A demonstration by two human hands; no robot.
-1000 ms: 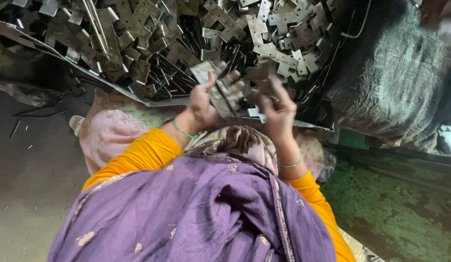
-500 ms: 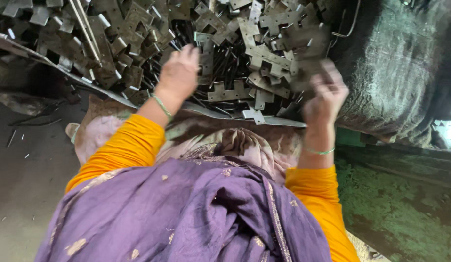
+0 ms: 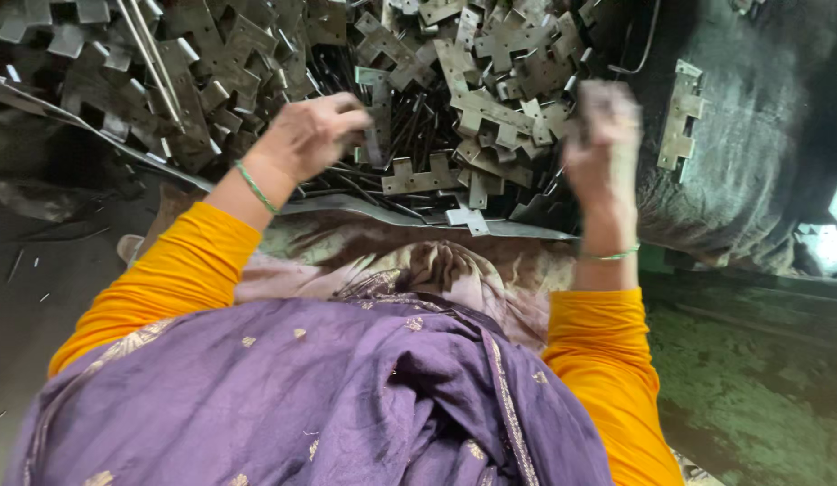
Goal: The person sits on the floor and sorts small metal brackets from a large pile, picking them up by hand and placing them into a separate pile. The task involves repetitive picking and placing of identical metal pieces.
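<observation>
Across the upper frame lies a heap of grey metal brackets (image 3: 490,108) on a bent metal sheet (image 3: 364,209), where the left hand (image 3: 312,135) pinches one bracket (image 3: 375,135) at upper centre, while the blurred right hand (image 3: 604,126), raised at upper right, looks clenched, its contents unclear.

I'm getting a dim feed, soft daylight coming in from 3 o'clock where a blown-out window patch (image 3: 831,236) is clipping white. My right hand (image 3: 604,135) is smearing with motion blur; my left hand (image 3: 309,135) is only slightly soft. The metal pile (image 3: 472,99) is picking up dull highlights. Shadows are swallowing the 9 o'clock floor (image 3: 31,324).
</observation>
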